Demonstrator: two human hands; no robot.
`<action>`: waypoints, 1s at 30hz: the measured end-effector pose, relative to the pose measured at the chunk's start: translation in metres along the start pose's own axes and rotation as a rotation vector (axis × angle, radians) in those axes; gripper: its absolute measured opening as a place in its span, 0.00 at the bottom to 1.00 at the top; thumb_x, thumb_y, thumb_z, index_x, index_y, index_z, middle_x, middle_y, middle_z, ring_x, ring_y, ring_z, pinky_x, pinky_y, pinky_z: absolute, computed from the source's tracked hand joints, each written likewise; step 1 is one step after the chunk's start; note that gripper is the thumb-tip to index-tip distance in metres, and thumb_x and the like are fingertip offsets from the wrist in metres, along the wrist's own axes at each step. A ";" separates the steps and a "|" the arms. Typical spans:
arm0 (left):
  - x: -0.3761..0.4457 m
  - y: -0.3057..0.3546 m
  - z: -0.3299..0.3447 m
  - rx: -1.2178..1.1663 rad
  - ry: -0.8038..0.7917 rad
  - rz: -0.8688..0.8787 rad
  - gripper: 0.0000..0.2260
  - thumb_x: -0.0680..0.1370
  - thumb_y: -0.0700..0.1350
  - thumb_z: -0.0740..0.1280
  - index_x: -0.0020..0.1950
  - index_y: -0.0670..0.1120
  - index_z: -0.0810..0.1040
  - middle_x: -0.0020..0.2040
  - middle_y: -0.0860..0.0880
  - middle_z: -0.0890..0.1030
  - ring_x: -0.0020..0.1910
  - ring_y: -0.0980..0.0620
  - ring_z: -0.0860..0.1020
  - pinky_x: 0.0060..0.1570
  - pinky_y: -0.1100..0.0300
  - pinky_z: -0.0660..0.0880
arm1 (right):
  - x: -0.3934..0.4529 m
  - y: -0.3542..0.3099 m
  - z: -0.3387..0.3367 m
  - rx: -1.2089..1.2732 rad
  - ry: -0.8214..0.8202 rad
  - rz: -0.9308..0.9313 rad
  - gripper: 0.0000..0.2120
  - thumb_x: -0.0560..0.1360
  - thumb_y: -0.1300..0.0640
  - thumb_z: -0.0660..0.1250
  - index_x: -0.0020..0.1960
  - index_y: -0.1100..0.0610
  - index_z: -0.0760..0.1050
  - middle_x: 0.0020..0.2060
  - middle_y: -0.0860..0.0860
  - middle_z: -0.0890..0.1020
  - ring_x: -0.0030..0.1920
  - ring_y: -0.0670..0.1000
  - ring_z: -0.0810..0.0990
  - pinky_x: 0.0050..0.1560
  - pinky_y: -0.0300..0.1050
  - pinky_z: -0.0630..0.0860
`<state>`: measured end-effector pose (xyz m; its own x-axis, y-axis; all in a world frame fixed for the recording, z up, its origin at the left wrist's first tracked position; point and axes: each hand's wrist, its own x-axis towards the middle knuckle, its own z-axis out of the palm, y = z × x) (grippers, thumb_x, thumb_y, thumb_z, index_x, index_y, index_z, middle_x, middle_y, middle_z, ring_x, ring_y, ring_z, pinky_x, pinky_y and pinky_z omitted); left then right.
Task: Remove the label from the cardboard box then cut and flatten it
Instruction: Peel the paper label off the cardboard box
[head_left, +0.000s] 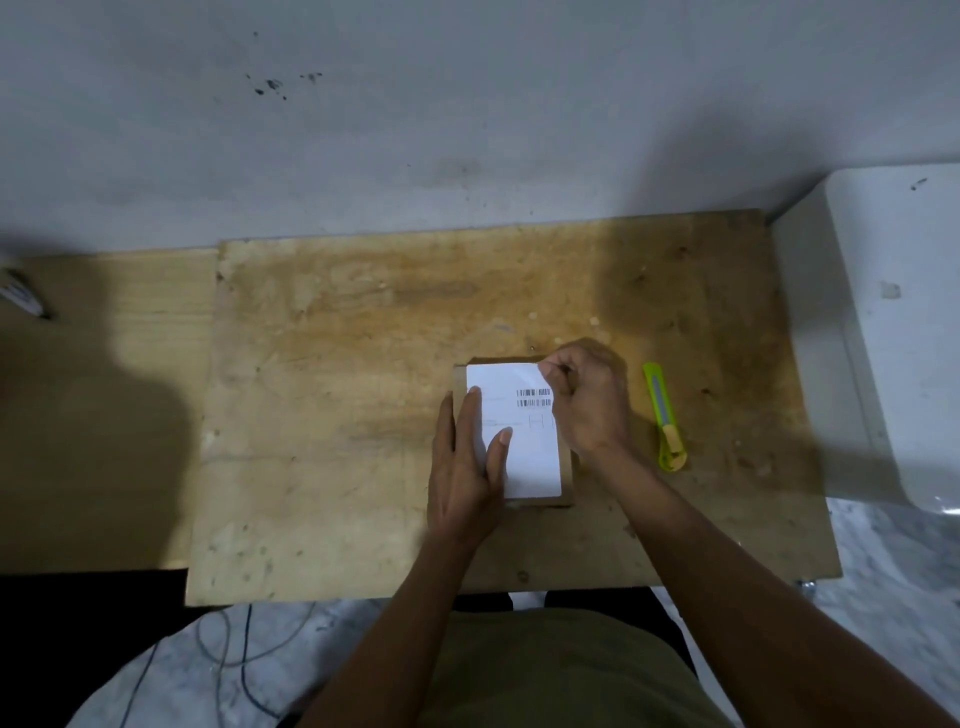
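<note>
A stained plywood board (363, 364) fills the middle, its surface scuffed and blotched; a paler wooden surface (130, 364) adjoins it at nine o'clock, partly in deep shadow; a grey wall (467, 104) with dark specks spans twelve o'clock; a white cabinet (893, 322) stands at three o'clock; marbled floor (197, 670) with loose cables (244, 654) shows at seven o'clock.

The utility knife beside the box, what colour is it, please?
Bright yellow-green utility knife, in the head view.
</note>
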<state>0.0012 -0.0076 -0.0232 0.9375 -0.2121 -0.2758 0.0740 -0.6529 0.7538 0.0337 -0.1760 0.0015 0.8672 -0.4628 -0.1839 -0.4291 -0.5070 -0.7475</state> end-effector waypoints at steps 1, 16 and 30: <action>0.001 -0.001 0.000 -0.006 0.007 -0.005 0.27 0.82 0.57 0.59 0.79 0.56 0.55 0.81 0.49 0.56 0.80 0.52 0.54 0.73 0.51 0.63 | -0.001 0.000 0.000 0.019 -0.002 0.000 0.04 0.77 0.60 0.67 0.44 0.54 0.77 0.40 0.46 0.79 0.44 0.48 0.77 0.43 0.41 0.72; 0.000 -0.005 0.001 -0.065 0.068 -0.011 0.31 0.82 0.56 0.63 0.80 0.52 0.53 0.80 0.53 0.60 0.77 0.54 0.62 0.73 0.48 0.66 | -0.007 0.002 -0.018 0.170 -0.125 -0.014 0.06 0.80 0.57 0.64 0.52 0.60 0.76 0.50 0.53 0.82 0.51 0.51 0.79 0.39 0.24 0.68; -0.005 -0.008 -0.003 -0.064 0.080 0.039 0.24 0.85 0.52 0.55 0.80 0.51 0.56 0.80 0.52 0.61 0.77 0.54 0.61 0.73 0.47 0.66 | -0.005 0.016 -0.023 0.151 -0.059 -0.085 0.05 0.73 0.54 0.73 0.43 0.50 0.77 0.48 0.42 0.81 0.51 0.44 0.80 0.48 0.42 0.75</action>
<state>-0.0025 0.0012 -0.0260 0.9641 -0.1756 -0.1990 0.0565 -0.5968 0.8004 0.0165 -0.1989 0.0050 0.9139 -0.3775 -0.1495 -0.3145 -0.4254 -0.8486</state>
